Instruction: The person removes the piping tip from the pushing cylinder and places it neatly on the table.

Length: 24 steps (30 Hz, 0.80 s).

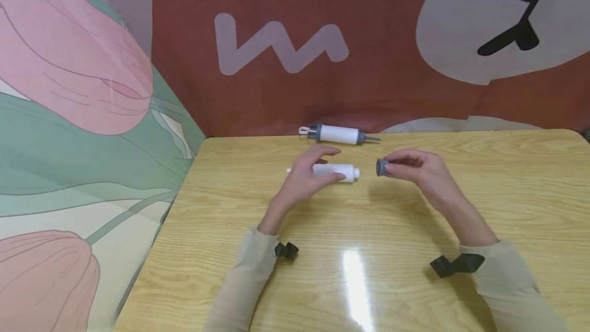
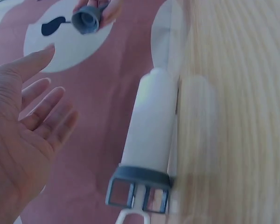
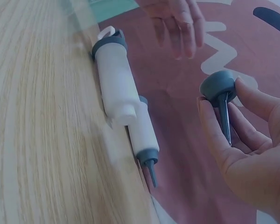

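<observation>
My right hand (image 1: 426,173) pinches a grey nozzle cap (image 1: 382,167) above the table. In the right wrist view the cap's thin spout (image 3: 225,119) points back into the palm, and the left wrist view shows its round hollow end. Over a white syringe-like tube (image 2: 151,121) hovers my left hand (image 1: 306,173), fingers spread and apart from it. That tube lies on the table with its bare white neck (image 1: 356,173) towards the cap. A grey collar (image 2: 139,175) and a white loop handle (image 2: 133,214) form its other end; in the head view my hand partly hides it.
A second white tube (image 1: 338,134), with a grey nozzle fitted, lies behind at the table's back edge. The wooden table (image 1: 207,250) meets a printed cloth (image 1: 286,96) at the back and left. A light reflection shines near the front.
</observation>
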Tool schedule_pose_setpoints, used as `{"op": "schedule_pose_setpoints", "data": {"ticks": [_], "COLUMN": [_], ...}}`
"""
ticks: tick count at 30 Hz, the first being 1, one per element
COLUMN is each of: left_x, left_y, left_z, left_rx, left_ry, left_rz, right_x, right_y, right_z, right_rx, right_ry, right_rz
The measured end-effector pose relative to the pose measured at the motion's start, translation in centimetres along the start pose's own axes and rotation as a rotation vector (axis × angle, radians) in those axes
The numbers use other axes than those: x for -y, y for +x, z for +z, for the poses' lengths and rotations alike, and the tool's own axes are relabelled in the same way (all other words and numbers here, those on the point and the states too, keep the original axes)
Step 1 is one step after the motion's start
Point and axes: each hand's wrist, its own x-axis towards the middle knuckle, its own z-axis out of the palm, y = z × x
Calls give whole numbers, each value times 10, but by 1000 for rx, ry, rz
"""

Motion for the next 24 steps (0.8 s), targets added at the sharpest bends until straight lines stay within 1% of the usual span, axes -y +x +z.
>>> {"op": "schedule_pose_setpoints", "data": {"ticks": [6,12,16,18,21,24], "left_x": [-10,-15,-17,-17,-18,-19], "left_y": [0,0,0,0,0,0], "left_z": [12,22,26,28,31,32], "left_rx": [-18,-12,-18,-23,-31,-36], "left_ry": [-70,-82,-85,-79,-67,-63], "left_rz": [92,158,208,226,235,239], "right_x": [1,2,1,1,0,1], "right_y": [-1,-2,-2,-2,-2,-2], "right_z": [5,9,12,13,14,15], "right_rx": [9,24,45,56,66,75], "right_ry": [-1,-18,13,30,46,37], "right_rz": [8,7,-14,-24,-30,-31]}}
